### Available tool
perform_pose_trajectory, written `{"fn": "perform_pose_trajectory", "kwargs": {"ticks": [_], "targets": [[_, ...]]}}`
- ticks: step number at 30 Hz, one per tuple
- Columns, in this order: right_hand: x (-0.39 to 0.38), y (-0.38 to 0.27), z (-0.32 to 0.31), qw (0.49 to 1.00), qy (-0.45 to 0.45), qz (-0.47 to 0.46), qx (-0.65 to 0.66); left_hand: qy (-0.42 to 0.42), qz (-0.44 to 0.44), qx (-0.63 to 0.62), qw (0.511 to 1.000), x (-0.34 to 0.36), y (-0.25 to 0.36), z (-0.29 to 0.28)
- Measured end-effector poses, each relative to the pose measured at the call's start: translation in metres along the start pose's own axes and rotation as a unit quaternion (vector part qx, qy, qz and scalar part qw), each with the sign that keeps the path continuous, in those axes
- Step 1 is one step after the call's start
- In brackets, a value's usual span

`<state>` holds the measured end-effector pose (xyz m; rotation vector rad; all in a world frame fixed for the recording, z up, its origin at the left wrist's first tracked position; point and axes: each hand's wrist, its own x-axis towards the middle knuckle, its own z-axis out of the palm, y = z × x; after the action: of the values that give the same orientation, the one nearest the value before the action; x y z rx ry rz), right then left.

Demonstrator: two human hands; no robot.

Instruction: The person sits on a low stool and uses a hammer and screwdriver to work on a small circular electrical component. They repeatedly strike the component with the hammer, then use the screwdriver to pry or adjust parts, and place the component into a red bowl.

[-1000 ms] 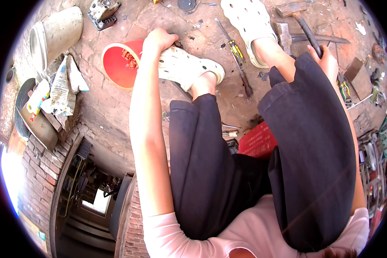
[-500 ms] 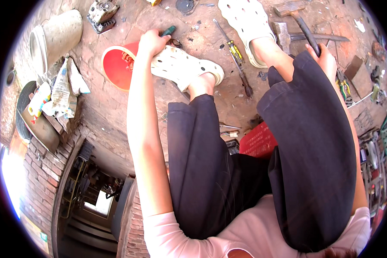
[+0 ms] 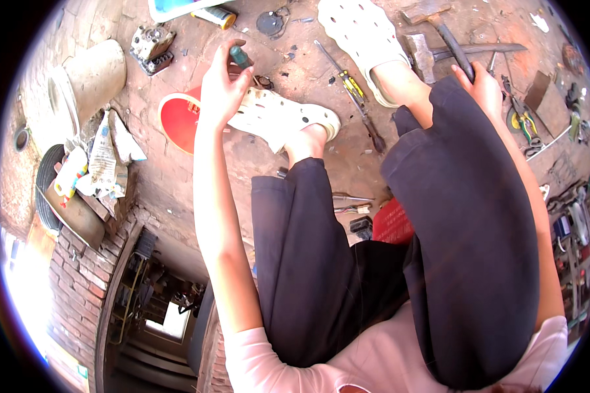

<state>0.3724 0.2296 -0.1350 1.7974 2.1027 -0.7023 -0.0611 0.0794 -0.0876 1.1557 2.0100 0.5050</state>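
Note:
My left hand (image 3: 221, 90) loosely grips a dark green cylindrical object (image 3: 240, 57) above a white perforated clog (image 3: 262, 111); its lower part is hidden. A red bucket (image 3: 177, 123) lies on its side just left of that hand. At the right, my right hand (image 3: 484, 88) is closed on the black handle of a hammer (image 3: 460, 52), beside my other white clog (image 3: 354, 36). A second hammer (image 3: 418, 60) lies under it on the floor. A yellow-handled screwdriver (image 3: 347, 82) lies between the clogs, with pliers (image 3: 524, 124) right of my right hand.
A pale bucket (image 3: 92, 85), crumpled bags (image 3: 105, 157) and a tire (image 3: 46, 190) sit at the left, above a brick-edged opening (image 3: 151, 327). A metal part (image 3: 151, 46) lies at top left. A red object (image 3: 392, 223) is between my legs; assorted tools (image 3: 573, 242) crowd the right edge.
The green object came into sight in my left hand, which has turned and raised it more upright. My right hand stays on the hammer handle. The view has shifted slightly, showing more floor at the top.

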Motion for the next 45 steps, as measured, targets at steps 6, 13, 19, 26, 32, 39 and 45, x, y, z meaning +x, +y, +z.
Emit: {"fn": "perform_pose_trajectory", "kwargs": {"ticks": [6, 13, 19, 26, 32, 39, 45], "targets": [[0.001, 0.001, 0.003, 1.0, 0.001, -0.011, 0.006, -0.03, -0.06, 0.017, 0.998, 0.006, -0.02, 0.008], [0.003, 0.007, 0.004, 1.0, -0.016, -0.017, -0.003, -0.056, -0.043, -0.029, 0.997, 0.013, -0.025, 0.006], [0.001, 0.003, 0.007, 0.999, -0.033, -0.005, 0.01, -0.093, -0.123, -0.095, 0.984, 0.022, -0.04, -0.004], [-0.003, -0.002, 0.012, 1.0, -0.011, 0.001, 0.009, -0.061, -0.192, -0.143, 0.969, 0.023, -0.037, -0.002], [-0.001, 0.002, 0.011, 1.0, -0.001, -0.01, 0.014, 0.043, -0.17, -0.179, 0.968, 0.019, -0.043, 0.001], [-0.003, 0.001, 0.008, 1.0, -0.023, 0.004, 0.021, -0.034, -0.103, 0.251, 0.962, 0.04, -0.027, 0.015], [-0.004, -0.004, 0.009, 0.999, -0.018, -0.01, 0.034, -0.208, -0.224, 0.339, 0.89, 0.049, -0.051, 0.032]]}}
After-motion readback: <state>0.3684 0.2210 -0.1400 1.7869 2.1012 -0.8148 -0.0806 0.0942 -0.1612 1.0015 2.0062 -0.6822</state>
